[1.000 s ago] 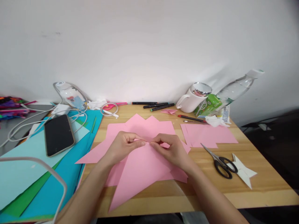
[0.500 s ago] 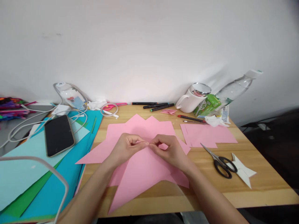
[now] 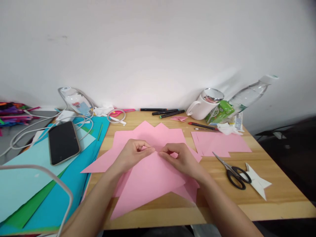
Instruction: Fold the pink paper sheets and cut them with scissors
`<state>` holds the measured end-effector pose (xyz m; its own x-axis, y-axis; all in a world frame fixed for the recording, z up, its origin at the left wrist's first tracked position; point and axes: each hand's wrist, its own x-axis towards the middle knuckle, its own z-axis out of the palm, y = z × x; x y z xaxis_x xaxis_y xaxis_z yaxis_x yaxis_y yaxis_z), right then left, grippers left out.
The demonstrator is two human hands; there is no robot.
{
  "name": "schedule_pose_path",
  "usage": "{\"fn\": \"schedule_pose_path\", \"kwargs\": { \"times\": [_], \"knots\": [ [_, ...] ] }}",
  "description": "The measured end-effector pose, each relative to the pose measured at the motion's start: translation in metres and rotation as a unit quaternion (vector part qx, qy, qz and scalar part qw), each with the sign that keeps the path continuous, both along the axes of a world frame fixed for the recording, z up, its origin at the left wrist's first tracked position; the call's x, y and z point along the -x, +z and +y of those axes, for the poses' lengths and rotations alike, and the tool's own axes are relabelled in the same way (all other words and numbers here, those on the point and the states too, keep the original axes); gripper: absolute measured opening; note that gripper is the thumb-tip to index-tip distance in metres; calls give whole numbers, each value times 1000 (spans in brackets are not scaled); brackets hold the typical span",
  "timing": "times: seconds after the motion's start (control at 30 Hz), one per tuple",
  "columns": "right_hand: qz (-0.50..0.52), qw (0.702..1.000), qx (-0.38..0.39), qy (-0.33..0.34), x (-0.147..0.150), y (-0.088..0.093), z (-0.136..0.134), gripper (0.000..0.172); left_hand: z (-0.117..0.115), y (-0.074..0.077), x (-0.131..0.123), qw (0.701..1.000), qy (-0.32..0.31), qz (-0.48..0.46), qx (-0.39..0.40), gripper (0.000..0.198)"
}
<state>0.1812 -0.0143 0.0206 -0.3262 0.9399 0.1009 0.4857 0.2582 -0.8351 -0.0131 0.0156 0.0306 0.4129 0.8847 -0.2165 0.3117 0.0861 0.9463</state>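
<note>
A large pink paper [image 3: 150, 179] with pointed corners is raised toward me, its lower left tip near the table's front edge. My left hand [image 3: 135, 153] pinches its upper edge between thumb and index finger. Just to the right, my right hand [image 3: 176, 156] pinches the same edge, a small gap between the two sets of fingertips. Beneath and behind lies more pink paper [image 3: 123, 138], with two peaks at the back and a long point to the left. How the sheets join is hidden by my hands.
Scissors [image 3: 233, 172] lie right of the paper, partly over a white paper cutout [image 3: 259, 182]. Pink sheets [image 3: 222, 143], a mug [image 3: 201, 107], a green carton [image 3: 222, 112] and a bottle [image 3: 249, 93] stand or lie behind. At left are a phone [image 3: 64, 143], coloured sheets [image 3: 74, 184] and cables.
My fingertips have moved slightly apart along the paper's edge. The lower left tip of the raised paper has shifted a little left and away from me.
</note>
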Motion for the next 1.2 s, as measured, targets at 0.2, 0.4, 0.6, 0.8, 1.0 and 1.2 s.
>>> {"fn": "schedule_pose_path", "kwargs": {
  "times": [0.2, 0.4, 0.6, 0.8, 1.0, 1.2],
  "knots": [
    [-27, 999, 15, 24, 0, -4, 0, 23, 1, -4, -1, 1000, -11, 16, 5, 28],
    [-31, 999, 11, 26, -9, -4, 5, 26, 4, -5, -1, 1000, 22, 7, 12, 28],
    [-19, 998, 45, 31, -9, -9, 7, 20, 6, -7, 5, 1000, -11, 1, 21, 26],
    [6, 994, 106, 38, -19, -7, 11, 14, 8, -3, 11, 1000, -1, 15, 1, 24],
    [17, 991, 120, 48, -29, -2, 14, 16, 12, -1, 20, 1000, -6, 17, -24, 27],
    [8, 992, 122, 35, -37, -1, 17, 16, 14, 2, 23, 999, 42, 10, 24, 26]
  ]
}}
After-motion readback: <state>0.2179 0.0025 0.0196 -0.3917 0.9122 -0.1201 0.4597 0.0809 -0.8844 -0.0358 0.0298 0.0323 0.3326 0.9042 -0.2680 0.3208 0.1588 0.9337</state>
